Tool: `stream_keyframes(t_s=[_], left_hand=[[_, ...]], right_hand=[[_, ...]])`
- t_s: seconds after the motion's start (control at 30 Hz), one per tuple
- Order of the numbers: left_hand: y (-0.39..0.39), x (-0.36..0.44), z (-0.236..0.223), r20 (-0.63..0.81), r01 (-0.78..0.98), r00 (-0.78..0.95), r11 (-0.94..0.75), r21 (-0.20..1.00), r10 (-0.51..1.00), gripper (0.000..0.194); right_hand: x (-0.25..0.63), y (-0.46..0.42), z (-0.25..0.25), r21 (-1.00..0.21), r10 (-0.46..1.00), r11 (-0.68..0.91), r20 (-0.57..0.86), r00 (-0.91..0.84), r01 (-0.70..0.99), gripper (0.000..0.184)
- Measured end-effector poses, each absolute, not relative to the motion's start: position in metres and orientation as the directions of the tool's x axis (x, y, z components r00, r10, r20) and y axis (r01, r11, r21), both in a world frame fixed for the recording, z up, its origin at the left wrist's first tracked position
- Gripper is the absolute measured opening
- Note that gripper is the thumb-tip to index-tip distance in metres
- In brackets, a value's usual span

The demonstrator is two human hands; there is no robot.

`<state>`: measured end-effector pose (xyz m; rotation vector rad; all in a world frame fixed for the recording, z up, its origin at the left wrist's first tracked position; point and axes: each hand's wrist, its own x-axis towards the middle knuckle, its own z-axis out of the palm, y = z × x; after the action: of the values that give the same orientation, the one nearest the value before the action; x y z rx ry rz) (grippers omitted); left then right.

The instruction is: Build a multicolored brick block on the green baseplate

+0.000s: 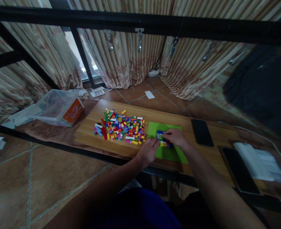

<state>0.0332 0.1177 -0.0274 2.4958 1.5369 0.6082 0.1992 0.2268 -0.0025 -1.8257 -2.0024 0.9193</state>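
Note:
A green studded baseplate [170, 155] lies on the wooden board, with a small build of blue, light blue, yellow and dark toy bricks [163, 144] on it. My right hand [175, 136] reaches over the build from the right, its thumb and fingers pinched at a blue brick [160, 132] near the top. The fingertips partly hide that brick. Against the plate's left edge rests my left hand [148, 152], fingers stretched out flat beside the build, holding nothing that I can see. Left of it spreads a pile of loose multicoloured toy bricks [123, 127].
A clear plastic box [52, 109] with an orange label stands at the left. Right of the baseplate lie a black phone [202, 132], a larger dark device [239, 170] and a white object with a cable [252, 160]. A black metal bar [140, 20] crosses above the wooden board [92, 121].

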Motion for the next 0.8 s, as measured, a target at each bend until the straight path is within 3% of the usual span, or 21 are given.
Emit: stream_keyframes(t_s=[0.3, 0.6, 0.8], left_hand=[[0.119, 0.033, -0.030, 0.247, 0.820, 0.389, -0.456, 0.345, 0.888, 0.044], [0.120, 0.032, -0.033, 0.294, 0.832, 0.387, -0.468, 0.298, 0.874, 0.040], [0.117, 0.032, -0.028, 0.299, 0.842, 0.352, -0.439, 0.312, 0.887, 0.031]], right_hand=[[0.195, 0.231, -0.001, -0.558, 0.953, -0.020, -0.262, -0.153, 0.830, 0.014], [0.196, 0.227, 0.003, -0.637, 0.949, -0.038, -0.265, -0.172, 0.770, 0.015], [0.203, 0.219, 0.012, -0.731, 0.907, -0.043, -0.314, -0.281, 0.681, 0.015]])
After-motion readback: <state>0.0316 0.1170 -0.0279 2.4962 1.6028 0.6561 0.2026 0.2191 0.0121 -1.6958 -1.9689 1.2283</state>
